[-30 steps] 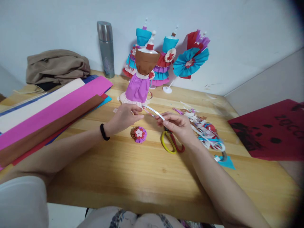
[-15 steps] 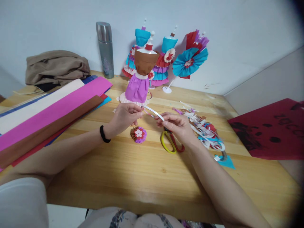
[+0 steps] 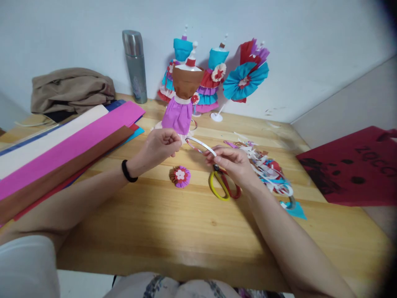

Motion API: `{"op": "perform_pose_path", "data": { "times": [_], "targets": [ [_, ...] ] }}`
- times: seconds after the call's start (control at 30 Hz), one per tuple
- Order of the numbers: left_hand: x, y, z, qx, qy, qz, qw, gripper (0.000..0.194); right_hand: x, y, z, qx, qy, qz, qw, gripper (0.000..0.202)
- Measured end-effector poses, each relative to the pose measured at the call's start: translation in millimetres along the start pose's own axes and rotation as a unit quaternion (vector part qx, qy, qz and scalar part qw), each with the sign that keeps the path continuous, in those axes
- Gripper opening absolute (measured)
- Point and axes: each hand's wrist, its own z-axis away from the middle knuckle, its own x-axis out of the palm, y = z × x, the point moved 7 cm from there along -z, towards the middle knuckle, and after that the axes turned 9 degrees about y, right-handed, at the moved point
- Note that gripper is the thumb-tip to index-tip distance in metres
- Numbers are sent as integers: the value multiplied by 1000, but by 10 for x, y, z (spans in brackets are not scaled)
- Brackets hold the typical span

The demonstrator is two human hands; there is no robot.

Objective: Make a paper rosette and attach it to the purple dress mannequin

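A thin white ring of tape (image 3: 201, 143) is pinched at its right side by my right hand (image 3: 231, 162). To the left of the ring, my left hand (image 3: 161, 145) has its fingers curled together, close to but apart from the ring; whether anything tiny is between the fingertips is hidden. A round pleated rosette (image 3: 180, 176), purple and brown with a pale flower centre, lies on the table below my hands. Scissors (image 3: 219, 186) with yellow and red handles lie under my right hand. Behind my left hand stands a small dress form (image 3: 182, 97) in brown and purple paper.
Coloured paper sheets (image 3: 71, 151) cover the left of the wooden table (image 3: 173, 231). Paper scraps (image 3: 269, 169) lie at the right, beside a red bag (image 3: 353, 169). At the back are a flask (image 3: 135, 68), brown cloth (image 3: 72, 91) and several dressed forms (image 3: 217, 78).
My left hand has let go of the ring's left end and moved slightly left and up. My right hand still holds the ring. The view has shifted a little.
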Motion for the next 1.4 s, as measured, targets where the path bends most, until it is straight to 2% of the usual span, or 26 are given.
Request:
{"op": "perform_pose_path", "data": {
  "times": [0.17, 0.33, 0.4, 0.53, 0.57, 0.67, 0.7, 0.9, 1.03, 1.27, 1.33, 1.4],
  "targets": [
    [52, -125, -16, -36, -32, -9, 999, 4, -5, 7, 0, -1, 2, 8, 1000, 26],
    [3, -197, -49, -35, -13, -48, 998, 6, -10, 23, 0, 18, 3, -27, 999, 25],
    [-39, -141, -65, -2, -15, -84, 996, 13, -14, 30, 5, 25, 3, -33, 999, 26],
    [-94, 36, -72, 91, -19, -168, 981, 48, -11, 31, 16, 25, -3, -24, 999, 30],
    [-113, 72, -68, 106, -4, -167, 980, 48, -5, 27, 18, 22, -7, -21, 1000, 31],
    [-157, 151, -22, 142, 55, -128, 980, 25, 23, -19, 26, 2, -21, -2, 1000, 28],
    [-146, 168, 8, 154, 61, -122, 979, 24, 36, -47, 30, -9, -24, 11, 1000, 28],
    [24, 184, 200, 206, 26, -206, 956, 31, 96, -274, 57, -88, 19, 124, 988, 29],
    [104, 136, 252, 205, 7, -203, 957, 25, 122, -339, 86, -134, 40, 165, 976, 21],
    [207, 35, 296, 138, -31, -118, 983, 21, 120, -355, 119, -177, 66, 199, 962, 12],
    [179, 11, 268, 121, -16, -93, 988, 18, 124, -359, 113, -170, 60, 193, 965, 12],
    [88, -22, 193, 105, 29, -74, 991, 16, 127, -348, 100, -148, 46, 169, 973, 15]
  ]
}}
